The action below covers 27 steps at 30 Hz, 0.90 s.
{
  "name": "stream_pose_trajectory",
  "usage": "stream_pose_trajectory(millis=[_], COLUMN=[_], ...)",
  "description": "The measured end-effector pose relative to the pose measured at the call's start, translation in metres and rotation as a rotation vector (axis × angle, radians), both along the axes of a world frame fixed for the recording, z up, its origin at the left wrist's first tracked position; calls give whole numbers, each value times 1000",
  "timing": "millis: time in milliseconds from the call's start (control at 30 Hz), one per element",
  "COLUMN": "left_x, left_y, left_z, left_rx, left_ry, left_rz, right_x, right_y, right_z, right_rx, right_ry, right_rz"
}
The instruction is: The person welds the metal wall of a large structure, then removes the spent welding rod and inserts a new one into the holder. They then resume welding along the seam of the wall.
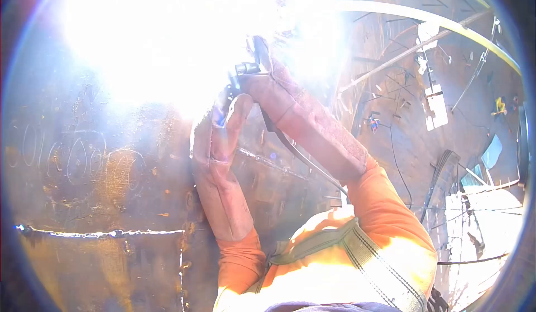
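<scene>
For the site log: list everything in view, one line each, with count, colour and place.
steel wall: one, rusty brown, fills the left and centre
weld seam: one, grey, runs level at lower left
chalk marks: several, pale, left on the wall
welding glare: one, white, top left to centre
welding torch: one, dark, top centre, gripped by the right hand
cable: one, black, trails below the right forearm
left hand: gloved, tan leather, steadying beside the torch
right hand: gloved, tan leather, orange sleeve
</scene>
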State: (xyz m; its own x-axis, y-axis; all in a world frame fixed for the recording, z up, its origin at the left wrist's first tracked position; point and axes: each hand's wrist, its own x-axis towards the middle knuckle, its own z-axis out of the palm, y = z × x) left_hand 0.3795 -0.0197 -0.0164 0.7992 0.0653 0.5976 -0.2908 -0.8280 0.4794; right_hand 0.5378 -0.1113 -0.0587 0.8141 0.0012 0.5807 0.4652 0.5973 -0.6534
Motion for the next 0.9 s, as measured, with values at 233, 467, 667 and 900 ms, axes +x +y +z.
stream_pose_trajectory(millis=[233, 467, 667, 900], left_x=[-11, -12, -9, -11], left_y=[-25, -34, -33, -36], left_z=[33, 40, 42, 46], left_rx=[-96, -247, -134, -186], left_ry=[311, 349, 302, 332], left_rz=[44, -28, -38, -61], right_x=[11, 12, 23, -16], right_y=[9, 9, 27, -31], right_z=[-1, -2, 0, 33], right_rx=[33, 15, 190, -315], right_ry=[-7, -3, 38, -23], right_rz=[21, 23, 93, -167])
